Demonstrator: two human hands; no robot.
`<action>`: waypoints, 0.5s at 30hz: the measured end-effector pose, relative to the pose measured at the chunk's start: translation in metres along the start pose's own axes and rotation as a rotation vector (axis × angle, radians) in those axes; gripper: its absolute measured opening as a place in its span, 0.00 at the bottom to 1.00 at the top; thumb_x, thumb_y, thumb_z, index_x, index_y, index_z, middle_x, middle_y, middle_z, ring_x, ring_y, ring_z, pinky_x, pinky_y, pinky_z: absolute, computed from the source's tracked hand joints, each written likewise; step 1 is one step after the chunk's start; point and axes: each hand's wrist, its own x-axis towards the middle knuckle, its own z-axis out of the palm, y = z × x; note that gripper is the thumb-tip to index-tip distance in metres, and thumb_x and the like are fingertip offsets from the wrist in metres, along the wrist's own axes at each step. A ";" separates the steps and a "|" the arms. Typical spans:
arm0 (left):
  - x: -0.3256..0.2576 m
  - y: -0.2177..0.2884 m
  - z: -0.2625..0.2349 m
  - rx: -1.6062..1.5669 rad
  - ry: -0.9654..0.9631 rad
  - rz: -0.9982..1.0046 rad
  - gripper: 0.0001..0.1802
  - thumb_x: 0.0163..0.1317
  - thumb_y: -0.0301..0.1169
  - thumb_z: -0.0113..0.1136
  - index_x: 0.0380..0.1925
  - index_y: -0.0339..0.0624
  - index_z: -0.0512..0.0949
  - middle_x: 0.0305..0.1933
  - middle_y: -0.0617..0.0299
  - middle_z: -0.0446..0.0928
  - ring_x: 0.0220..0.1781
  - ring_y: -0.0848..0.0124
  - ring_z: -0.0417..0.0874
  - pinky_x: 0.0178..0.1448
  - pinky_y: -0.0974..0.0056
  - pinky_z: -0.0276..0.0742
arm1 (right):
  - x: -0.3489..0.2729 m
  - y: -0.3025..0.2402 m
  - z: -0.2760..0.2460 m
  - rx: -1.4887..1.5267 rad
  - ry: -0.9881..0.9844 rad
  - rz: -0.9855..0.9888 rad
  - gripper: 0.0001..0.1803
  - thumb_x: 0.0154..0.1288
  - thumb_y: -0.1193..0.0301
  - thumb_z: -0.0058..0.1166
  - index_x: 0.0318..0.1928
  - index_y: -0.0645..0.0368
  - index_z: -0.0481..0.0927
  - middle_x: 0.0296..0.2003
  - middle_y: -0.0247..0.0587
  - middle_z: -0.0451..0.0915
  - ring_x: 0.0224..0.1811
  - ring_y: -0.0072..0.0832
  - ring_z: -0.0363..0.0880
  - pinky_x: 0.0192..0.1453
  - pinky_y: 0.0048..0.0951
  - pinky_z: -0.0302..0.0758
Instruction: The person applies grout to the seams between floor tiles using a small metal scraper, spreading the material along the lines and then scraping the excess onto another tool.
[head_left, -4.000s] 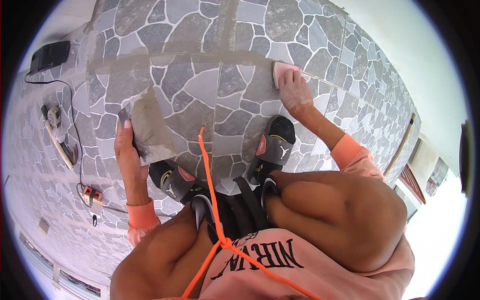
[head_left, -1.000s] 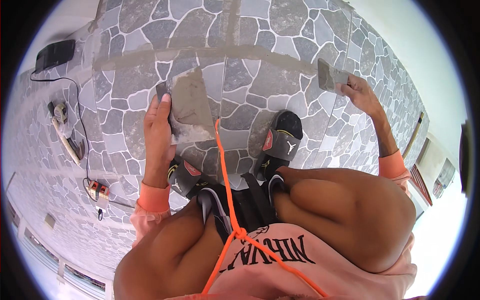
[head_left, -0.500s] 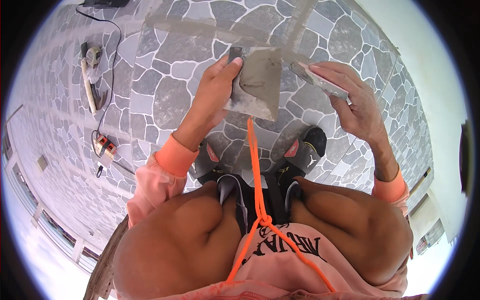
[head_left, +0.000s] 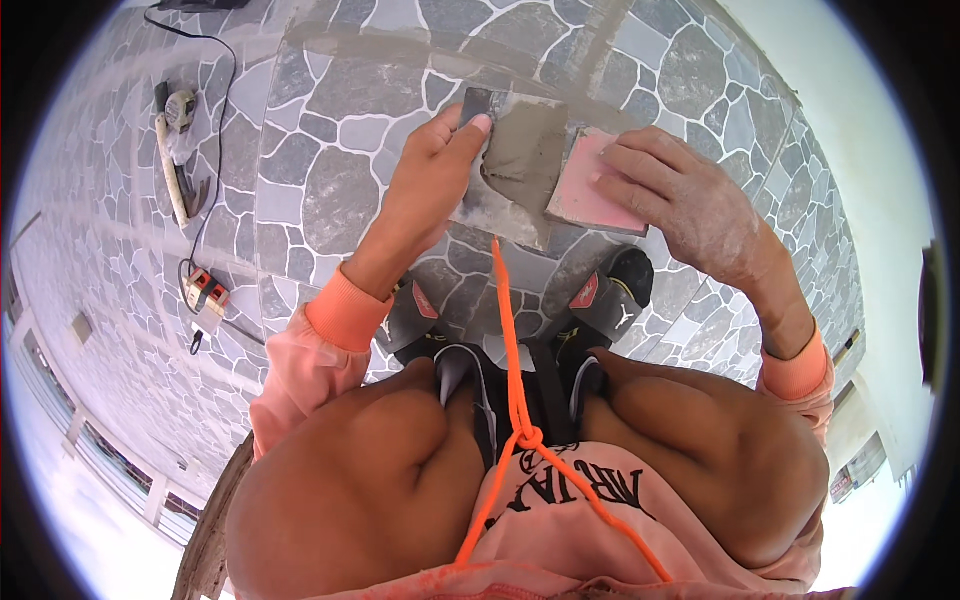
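Head view: I see the left hand (head_left: 432, 178) clasping a paste-smeared plate (head_left: 527, 150), the right hand (head_left: 695, 195), half curled, gripping a pink pad (head_left: 588, 190) beside it.

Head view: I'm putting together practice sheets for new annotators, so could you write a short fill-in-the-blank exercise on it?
1. The right hand holds a flat tool whose upper face is ____.
2. The flat plate, smeared with grey paste, is in the ____ hand.
3. The knotted cord is bright ____.

Missing words: pink; left; orange.
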 end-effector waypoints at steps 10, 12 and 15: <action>-0.007 0.006 -0.020 -0.013 0.265 -0.124 0.19 0.72 0.34 0.47 0.57 0.32 0.70 0.51 0.58 0.78 0.50 0.73 0.79 0.54 0.68 0.74 | -0.198 0.073 0.053 0.335 0.054 1.137 0.16 0.62 0.72 0.51 0.49 0.65 0.76 0.40 0.53 0.78 0.33 0.44 0.77 0.40 0.39 0.72; -0.011 0.002 -0.028 -0.011 0.238 -0.127 0.19 0.72 0.34 0.47 0.57 0.32 0.70 0.52 0.58 0.77 0.51 0.73 0.79 0.54 0.68 0.74 | -0.208 0.069 0.076 0.215 0.143 0.970 0.15 0.61 0.74 0.49 0.49 0.65 0.76 0.40 0.52 0.78 0.39 0.45 0.77 0.44 0.41 0.73; -0.011 -0.002 -0.027 -0.010 0.232 -0.140 0.19 0.72 0.34 0.47 0.56 0.33 0.70 0.52 0.58 0.77 0.51 0.72 0.79 0.55 0.68 0.74 | -0.204 0.058 0.115 -0.112 0.192 0.819 0.18 0.58 0.76 0.49 0.51 0.62 0.75 0.43 0.48 0.76 0.46 0.45 0.75 0.49 0.40 0.75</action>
